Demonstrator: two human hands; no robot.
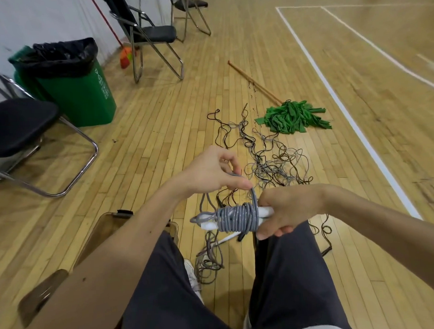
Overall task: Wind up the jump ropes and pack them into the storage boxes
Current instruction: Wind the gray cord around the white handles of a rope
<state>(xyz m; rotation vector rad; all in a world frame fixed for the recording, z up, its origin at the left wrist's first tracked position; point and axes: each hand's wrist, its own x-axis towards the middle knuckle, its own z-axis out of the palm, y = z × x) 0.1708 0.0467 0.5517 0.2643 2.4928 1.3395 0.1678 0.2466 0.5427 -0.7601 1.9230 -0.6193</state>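
A grey jump rope [238, 218] is coiled many times around its white handles, held level above my lap. My right hand [287, 208] grips the right end of the handles. My left hand [215, 172] pinches the free end of the grey cord just above the coil, where it arches down into the wraps. A tangle of loose grey and dark ropes [265, 159] lies on the wooden floor ahead, with more cord and a white handle [226, 239] between my feet. A clear storage box [106, 226] stands on the floor at my left, partly hidden by my left arm.
A green bin [78, 90] with a black liner stands at the left. Folding chairs [18, 133] sit at the left and back. A green mop [293, 118] with a wooden stick lies beyond the ropes. White court lines [332, 89] run along the right.
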